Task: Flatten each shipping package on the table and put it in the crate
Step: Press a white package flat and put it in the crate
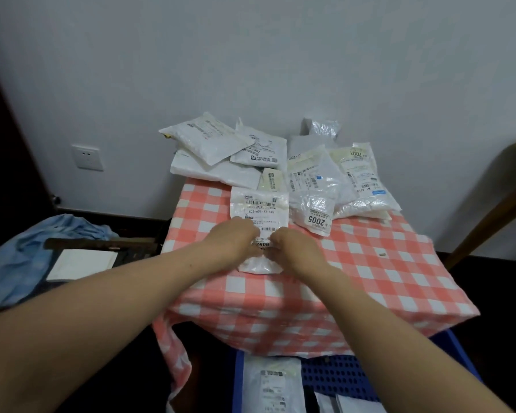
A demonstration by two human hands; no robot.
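Observation:
A white shipping package [259, 210] with barcode labels lies flat on the red-and-white checked table [370, 263]. My left hand [236, 238] and my right hand [294, 247] both press on its near half, fingertips almost meeting at its middle. Behind it, several more white packages [221, 150] are heaped at the table's far edge, and a bubble mailer marked 2005 [319, 213] lies just right of my package. The blue crate [340, 377] stands on the floor in front of the table, with a flat package [271, 383] inside.
A white wall stands right behind the table. On the left lie blue cloth [27, 251] and a white sheet [81, 263] on dark furniture. A wooden chair part [495, 216] leans at the right. The tablecloth overhangs the crate's far side.

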